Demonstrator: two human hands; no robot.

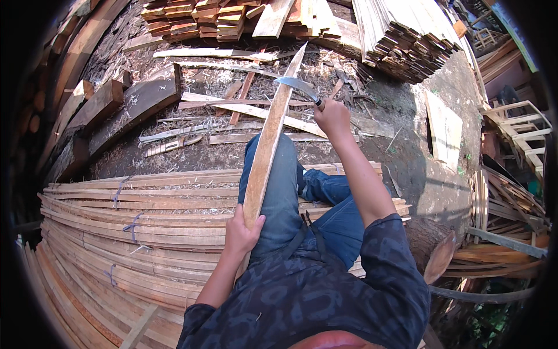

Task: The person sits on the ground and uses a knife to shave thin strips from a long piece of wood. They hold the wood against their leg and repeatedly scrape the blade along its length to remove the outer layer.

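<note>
Timber yard floor strewn with shavings, left hand (241, 232) clamped on long wooden slat (268, 139), right hand (332, 116) gripping curved blade (296, 86) against slat, bundled slats (133, 232) beside left hand

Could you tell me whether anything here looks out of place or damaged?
Nothing looks broken. The ground is littered with shavings and loose offcuts, unlike the neatly tied slat bundles. The left hand grips the long slat; the right hand holds a curved blade against its edge.
</note>
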